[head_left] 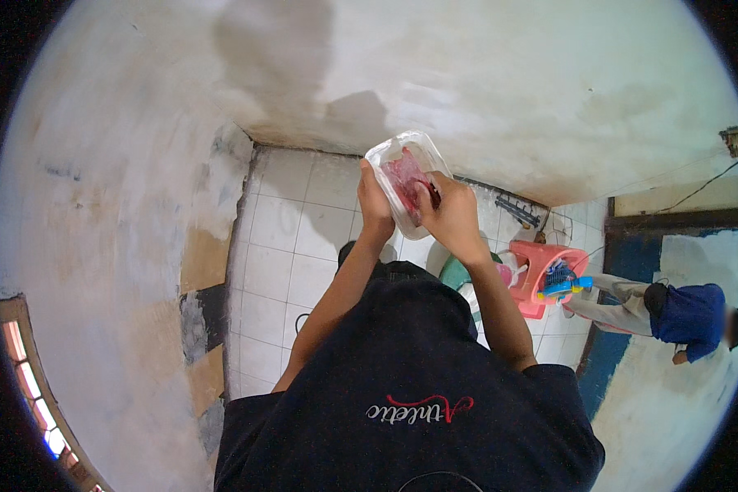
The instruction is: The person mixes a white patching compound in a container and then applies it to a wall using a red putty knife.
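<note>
My left hand point(374, 201) holds a white translucent plastic tray point(418, 143) by its left side, up in front of me. A pinkish-red mass point(400, 170) lies inside it, too small to identify surely. My right hand point(453, 211) reaches over the tray's right side, fingers curled around a small dark reddish object point(434, 193) against that mass; what the object is I cannot tell. Both forearms rise from the lower edge, over my dark T-shirt.
A red plastic stool point(526, 261) with a blue-and-yellow item point(566, 287) stands at right, near dark prongs point(517, 211) and a green object point(455, 271) on white floor tiles point(279, 262). Another person point(685, 316) in blue stands by a blue door point(623, 254). Stained walls point(115, 205) surround me.
</note>
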Available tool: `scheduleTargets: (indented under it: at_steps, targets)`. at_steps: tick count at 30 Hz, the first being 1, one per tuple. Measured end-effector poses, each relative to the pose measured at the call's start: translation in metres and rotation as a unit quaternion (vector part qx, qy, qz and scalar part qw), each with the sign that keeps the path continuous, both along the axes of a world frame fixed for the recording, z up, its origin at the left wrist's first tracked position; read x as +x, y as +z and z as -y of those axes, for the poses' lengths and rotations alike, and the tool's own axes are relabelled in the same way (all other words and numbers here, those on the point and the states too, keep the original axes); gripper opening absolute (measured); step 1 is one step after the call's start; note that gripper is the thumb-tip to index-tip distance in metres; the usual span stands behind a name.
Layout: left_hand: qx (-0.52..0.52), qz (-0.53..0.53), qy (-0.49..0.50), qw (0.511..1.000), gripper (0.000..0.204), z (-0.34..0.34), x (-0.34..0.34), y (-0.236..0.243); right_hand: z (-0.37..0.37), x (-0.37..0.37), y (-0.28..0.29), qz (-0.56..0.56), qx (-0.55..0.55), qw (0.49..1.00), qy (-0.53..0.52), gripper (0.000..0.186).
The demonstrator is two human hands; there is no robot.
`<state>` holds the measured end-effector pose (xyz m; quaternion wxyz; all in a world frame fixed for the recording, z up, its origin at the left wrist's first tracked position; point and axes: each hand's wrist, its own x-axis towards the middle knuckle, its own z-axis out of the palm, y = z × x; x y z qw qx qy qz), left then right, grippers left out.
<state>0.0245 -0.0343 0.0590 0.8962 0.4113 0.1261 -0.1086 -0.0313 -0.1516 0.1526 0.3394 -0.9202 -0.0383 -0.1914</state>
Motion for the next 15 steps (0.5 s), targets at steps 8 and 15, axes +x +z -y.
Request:
scheduleTargets:
  at_steps: [8, 15]
  targets:
    - [0.017, -0.011, -0.009, 1.000, 0.059, 0.018, 0.027, 0.012, 0.024, 0.033, 0.014, -0.058, -0.034, 0.998, -0.020, 0.014]
    - [-0.042, -0.003, -0.001, 0.999, 0.060, 0.026, 0.047, 0.016, 0.048, 0.049, 0.046, -0.048, -0.080, 0.992, -0.089, 0.015]
